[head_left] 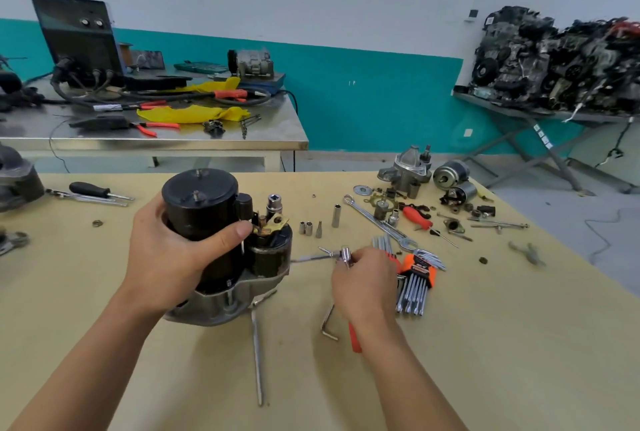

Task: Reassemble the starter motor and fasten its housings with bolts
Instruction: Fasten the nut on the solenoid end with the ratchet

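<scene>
The black starter motor (204,219) stands upright on its grey aluminium nose housing (221,302) near the middle of the tan table. My left hand (166,250) grips the black body, thumb across its front. A chrome socket (273,204) sits on the solenoid terminal by a brass strap. To the right, my right hand (363,278) holds a chrome ratchet tool (341,254) low over the table, its thin shaft pointing left toward the solenoid (270,257).
An orange hex key set (415,281) lies just right of my right hand. A long extension bar (257,358), a bent hex key (329,325), loose sockets (310,228), a spanner (377,221) and dismantled starter parts (412,171) are spread over the table (485,361).
</scene>
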Demonstrator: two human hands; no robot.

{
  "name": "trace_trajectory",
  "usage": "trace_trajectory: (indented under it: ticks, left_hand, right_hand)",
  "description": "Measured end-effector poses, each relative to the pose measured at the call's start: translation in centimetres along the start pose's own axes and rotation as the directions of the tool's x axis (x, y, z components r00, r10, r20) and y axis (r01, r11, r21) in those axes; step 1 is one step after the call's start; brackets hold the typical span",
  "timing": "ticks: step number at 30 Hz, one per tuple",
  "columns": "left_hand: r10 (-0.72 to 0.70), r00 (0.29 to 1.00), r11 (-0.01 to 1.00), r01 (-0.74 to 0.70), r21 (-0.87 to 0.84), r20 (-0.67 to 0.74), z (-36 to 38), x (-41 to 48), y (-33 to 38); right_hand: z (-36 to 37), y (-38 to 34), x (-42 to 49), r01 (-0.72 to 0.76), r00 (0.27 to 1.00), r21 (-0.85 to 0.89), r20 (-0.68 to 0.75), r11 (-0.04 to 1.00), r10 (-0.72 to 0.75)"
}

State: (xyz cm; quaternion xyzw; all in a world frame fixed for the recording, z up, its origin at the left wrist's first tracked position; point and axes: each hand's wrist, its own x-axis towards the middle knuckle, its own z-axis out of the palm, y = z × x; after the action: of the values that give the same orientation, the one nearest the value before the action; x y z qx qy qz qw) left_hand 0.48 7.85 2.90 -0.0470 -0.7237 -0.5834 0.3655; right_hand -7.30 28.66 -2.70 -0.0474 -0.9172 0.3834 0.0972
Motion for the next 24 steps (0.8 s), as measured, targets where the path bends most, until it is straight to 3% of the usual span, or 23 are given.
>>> trace_trajectory:
  ticks: [10, 22, 24]
  left_hand:
    - [0.025, 1.0, 0.999, -0.025, -0.028, 0.013, 0.1, -0.2, 0.1]
    - [0.032, 0.999, 0.999, -0.032, -0.009, -0.011, 0.1, 0.1, 0.2]
    - [0.026, 1.0, 0.999, -0.026, -0.027, -0.013, 0.0, 0.1, 0.2]
  right_hand:
    - [0.6, 1.3, 1.8, 0.025, 1.0, 0.384, -0.02, 0.923, -0.018]
    - [0.6, 1.3, 3.4, -0.11, 0.994, 0.484, 0.072, 0.868, 0.087]
    - [-0.6, 0.8, 3.5, -0.072, 0.995, 0.533, 0.099, 0.843, 0.022]
